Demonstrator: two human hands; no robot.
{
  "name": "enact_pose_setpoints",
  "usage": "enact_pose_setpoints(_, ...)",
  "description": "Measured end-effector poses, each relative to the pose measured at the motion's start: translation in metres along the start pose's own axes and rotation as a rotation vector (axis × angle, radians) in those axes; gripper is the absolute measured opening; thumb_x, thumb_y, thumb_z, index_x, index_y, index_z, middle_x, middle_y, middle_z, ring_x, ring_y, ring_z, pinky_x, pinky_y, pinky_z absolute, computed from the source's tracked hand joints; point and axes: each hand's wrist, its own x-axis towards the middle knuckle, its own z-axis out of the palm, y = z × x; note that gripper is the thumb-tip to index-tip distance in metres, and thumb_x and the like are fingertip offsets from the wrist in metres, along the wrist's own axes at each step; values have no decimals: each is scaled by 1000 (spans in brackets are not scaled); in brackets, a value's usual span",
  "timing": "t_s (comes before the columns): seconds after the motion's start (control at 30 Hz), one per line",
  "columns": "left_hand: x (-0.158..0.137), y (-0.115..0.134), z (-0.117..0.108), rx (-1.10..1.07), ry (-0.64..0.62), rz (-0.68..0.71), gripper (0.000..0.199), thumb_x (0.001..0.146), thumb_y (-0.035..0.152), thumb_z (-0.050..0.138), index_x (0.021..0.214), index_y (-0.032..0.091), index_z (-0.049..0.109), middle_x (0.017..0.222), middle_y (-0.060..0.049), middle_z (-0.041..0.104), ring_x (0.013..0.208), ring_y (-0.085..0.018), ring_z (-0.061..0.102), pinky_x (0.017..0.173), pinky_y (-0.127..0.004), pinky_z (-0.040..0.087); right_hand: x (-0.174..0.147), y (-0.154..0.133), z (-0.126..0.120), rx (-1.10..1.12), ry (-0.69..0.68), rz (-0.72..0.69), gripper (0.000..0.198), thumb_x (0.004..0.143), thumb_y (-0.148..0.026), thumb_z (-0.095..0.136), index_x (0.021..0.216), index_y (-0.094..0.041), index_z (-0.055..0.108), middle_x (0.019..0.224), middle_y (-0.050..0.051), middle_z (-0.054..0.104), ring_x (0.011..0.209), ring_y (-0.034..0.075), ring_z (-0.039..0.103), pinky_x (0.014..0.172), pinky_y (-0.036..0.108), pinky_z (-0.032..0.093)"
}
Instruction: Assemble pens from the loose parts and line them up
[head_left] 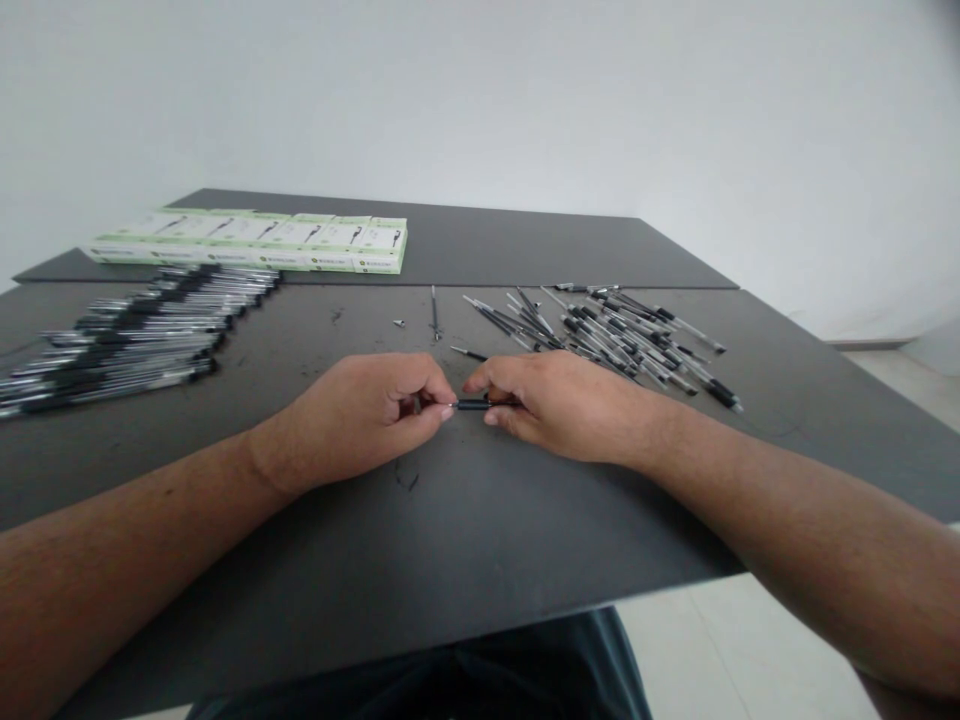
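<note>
A dark pen (472, 405) was held level over the table (525, 530), crosswise to the viewer — seemingly so that both ends could be steadied at once. A loose pile (637, 340) of pens and refills was placed beyond the right hand (570, 405), presumably within easy reach; lined-up pens (150, 335) were set apart at far left, before the boxes (255, 240). The pen's left tip was pinched between thumb and finger of the left hand (375, 405); its other end was gripped by the right — the black middle exposed between the fingertips.
</note>
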Motion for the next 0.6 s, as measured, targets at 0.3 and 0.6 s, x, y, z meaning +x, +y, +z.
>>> enact_pose_setpoints(0.3, 0, -3, 2, -2, 7, 15, 22, 93, 42, 58, 93, 27, 75, 86, -1, 78, 78, -20, 72, 72, -33, 49, -1, 1, 1, 22, -7, -15, 43, 101, -24, 69, 143, -17, 66, 111, 8, 83, 95, 23, 76, 82, 32, 49)
enact_pose_setpoints(0.6, 0, -2, 1, 7, 9, 29, 22, 94, 41, 58, 94, 26, 74, 88, -1, 79, 79, -19, 72, 72, -31, 50, -1, 1, 1, 18, 14, -15, 42, 101, -22, 68, 143, -18, 65, 111, 8, 82, 97, 22, 75, 83, 32, 48)
